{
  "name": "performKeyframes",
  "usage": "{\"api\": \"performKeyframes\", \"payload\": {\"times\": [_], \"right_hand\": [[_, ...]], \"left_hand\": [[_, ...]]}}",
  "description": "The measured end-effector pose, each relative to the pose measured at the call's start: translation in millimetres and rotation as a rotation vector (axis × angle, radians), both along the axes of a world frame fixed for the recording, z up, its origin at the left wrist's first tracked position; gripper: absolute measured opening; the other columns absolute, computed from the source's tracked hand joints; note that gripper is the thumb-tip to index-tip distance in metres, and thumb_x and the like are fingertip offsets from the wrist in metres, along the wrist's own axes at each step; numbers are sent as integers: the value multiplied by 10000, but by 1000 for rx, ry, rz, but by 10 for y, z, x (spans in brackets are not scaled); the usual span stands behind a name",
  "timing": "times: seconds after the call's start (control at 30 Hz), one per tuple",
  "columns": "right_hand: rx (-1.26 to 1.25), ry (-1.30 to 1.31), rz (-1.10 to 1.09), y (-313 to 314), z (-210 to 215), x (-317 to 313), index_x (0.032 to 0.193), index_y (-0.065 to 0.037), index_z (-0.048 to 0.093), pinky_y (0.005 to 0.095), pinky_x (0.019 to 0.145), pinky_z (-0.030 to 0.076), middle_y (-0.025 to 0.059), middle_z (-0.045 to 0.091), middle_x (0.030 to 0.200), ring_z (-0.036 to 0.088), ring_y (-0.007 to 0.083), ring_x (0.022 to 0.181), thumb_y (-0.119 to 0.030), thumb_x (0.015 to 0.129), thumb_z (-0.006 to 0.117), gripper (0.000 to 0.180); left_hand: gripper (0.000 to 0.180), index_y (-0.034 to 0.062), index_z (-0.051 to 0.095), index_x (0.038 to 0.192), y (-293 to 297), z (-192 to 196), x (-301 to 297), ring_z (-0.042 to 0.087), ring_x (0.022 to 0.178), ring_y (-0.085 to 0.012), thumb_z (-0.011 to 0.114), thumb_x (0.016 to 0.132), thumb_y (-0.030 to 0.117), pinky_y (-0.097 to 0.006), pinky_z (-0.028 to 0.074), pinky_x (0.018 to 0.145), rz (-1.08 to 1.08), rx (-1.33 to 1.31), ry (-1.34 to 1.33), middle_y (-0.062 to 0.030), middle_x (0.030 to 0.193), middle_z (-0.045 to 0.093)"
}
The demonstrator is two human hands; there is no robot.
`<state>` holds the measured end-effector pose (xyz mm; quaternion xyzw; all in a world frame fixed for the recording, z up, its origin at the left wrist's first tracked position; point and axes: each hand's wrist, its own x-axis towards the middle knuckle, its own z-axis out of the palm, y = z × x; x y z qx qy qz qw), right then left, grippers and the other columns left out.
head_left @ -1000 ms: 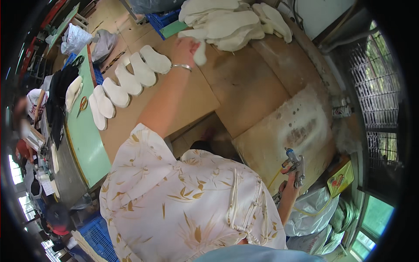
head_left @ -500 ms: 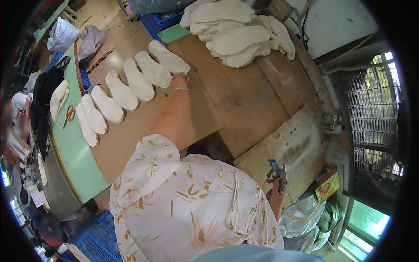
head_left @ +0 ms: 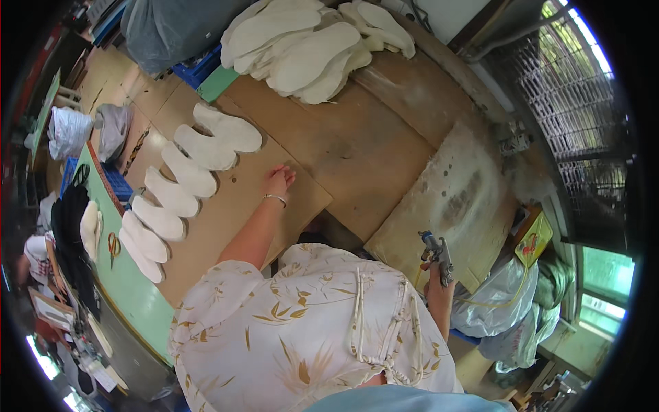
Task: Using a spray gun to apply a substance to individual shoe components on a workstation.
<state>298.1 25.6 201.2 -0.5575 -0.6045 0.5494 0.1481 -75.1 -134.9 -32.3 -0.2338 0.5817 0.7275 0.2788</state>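
My left hand (head_left: 279, 181) rests with its fingertips on a brown cardboard sheet (head_left: 233, 206), holding nothing; a bracelet circles the wrist. To its left lies a row of several white shoe insoles (head_left: 180, 180) on that cardboard. My right hand (head_left: 438, 278) is down at my right side, closed around a metal spray gun (head_left: 435, 250) that points up toward a white-dusted board (head_left: 453, 196). A big heap of white insoles (head_left: 312, 38) lies at the far end of the wooden table (head_left: 384, 123).
A green board (head_left: 134, 292) with scissors (head_left: 112, 245) runs along the left. Blue crates (head_left: 195, 72), bundled bags (head_left: 68, 130) and a wire-mesh screen (head_left: 573, 89) surround the table. Plastic bags (head_left: 498, 302) and a yellow box (head_left: 532, 237) sit at the right.
My left hand has pulled back from the far insole heap to the cardboard in front of me. The view has shifted, and the right hand still holds the spray gun low.
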Motion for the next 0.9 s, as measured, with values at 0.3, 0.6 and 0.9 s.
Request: {"api": "performKeyframes", "payload": {"times": [0.3, 0.6, 0.9], "right_hand": [[48, 23, -100, 1, -12, 199, 837, -47, 623, 203, 386, 256, -54, 450, 538, 366, 15, 419, -219, 891, 551, 194], [49, 38, -160, -3, -118, 667, 953, -21, 623, 201, 520, 350, -35, 564, 724, 440, 28, 595, -215, 887, 554, 216], [66, 88, -239, -63, -63, 906, 941, -14, 592, 222, 576, 369, -45, 490, 710, 422, 55, 653, -214, 889, 566, 208]], "left_hand": [[271, 17, 517, 980, 1146, 1001, -1494, 541, 520, -173, 656, 765, 105, -293, 445, 427, 59, -224, 325, -119, 772, 579], [142, -42, 512, 871, 1825, 1697, -1075, 634, 709, -257, 600, 761, -27, -300, 561, 576, -184, 423, 282, -142, 805, 599], [137, -86, 497, 939, 3485, 2421, 419, 634, 856, -278, 515, 809, -46, -311, 582, 712, -601, 685, 181, -185, 951, 601]]}}
